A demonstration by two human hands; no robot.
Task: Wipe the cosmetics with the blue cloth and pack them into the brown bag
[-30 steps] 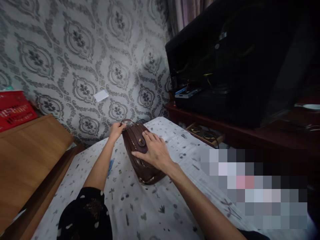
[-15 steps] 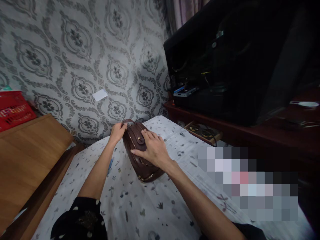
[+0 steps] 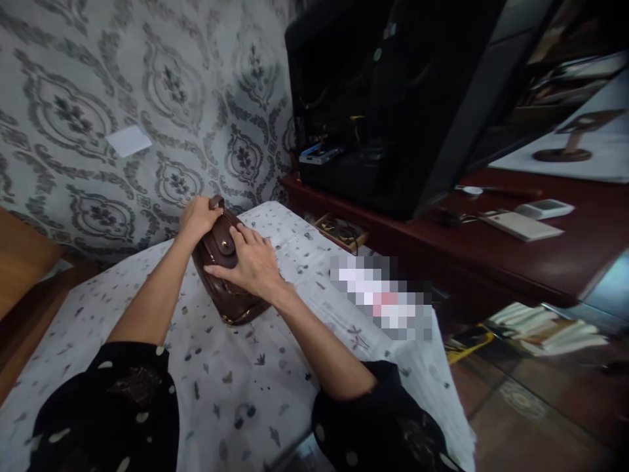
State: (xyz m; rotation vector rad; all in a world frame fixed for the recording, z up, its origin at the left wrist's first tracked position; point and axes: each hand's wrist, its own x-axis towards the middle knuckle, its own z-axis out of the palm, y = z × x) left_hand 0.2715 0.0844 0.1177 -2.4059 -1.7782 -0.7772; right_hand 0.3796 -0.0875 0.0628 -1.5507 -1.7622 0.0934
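Note:
A dark brown leather handbag (image 3: 227,298) with a flap and a gold snap lies on the patterned white bedsheet (image 3: 255,387). My left hand (image 3: 198,216) is closed around the bag's far end, by its handle. My right hand (image 3: 250,262) lies on top of the bag with the fingers spread across the flap, pressing it down. Both forearms reach out from black dotted sleeves.
A large black television (image 3: 393,98) stands on a dark red wooden cabinet (image 3: 491,262) to the right, with a remote and small items on top. Books lie on the floor at the right. A wooden board (image 3: 19,262) is at the left, under patterned wallpaper.
The view has swung right, so the bag and hands now sit further left. My left hand has closed more fully over the bag's end; my right hand stays on the flap.

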